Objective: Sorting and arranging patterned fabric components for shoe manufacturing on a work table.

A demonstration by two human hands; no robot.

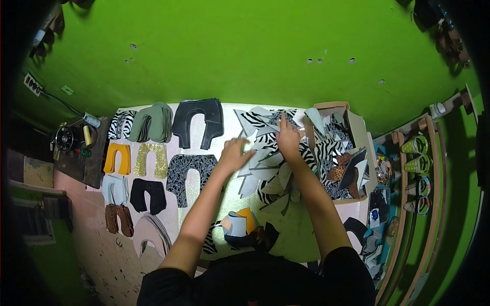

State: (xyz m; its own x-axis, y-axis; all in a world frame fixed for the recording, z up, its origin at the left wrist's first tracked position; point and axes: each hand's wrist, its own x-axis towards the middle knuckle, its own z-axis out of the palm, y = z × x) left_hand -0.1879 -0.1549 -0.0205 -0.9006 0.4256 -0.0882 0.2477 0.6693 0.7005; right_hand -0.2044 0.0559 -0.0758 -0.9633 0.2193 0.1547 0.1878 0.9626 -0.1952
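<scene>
A loose pile of cut pieces (265,160), zebra-striped and plain grey, lies spread on the white table. My left hand (236,155) is at the pile's left edge, fingers apart and nothing seen in them. Over the far right part of the pile is my right hand (289,136), its index finger stretched out and touching or just above the pieces; it grips nothing that I can see. Right beside it stands an open cardboard box (361,131) heaped with zebra, leopard and grey scraps.
Left of the pile lie stacked U-shaped pieces: black (199,120), green (155,122), orange (118,158), gold (151,159) and patterned grey (191,176). More cut pieces (237,227) lie near my body. A sewing machine (65,137) stands left; a wooden rack (403,204) with sandals stands right.
</scene>
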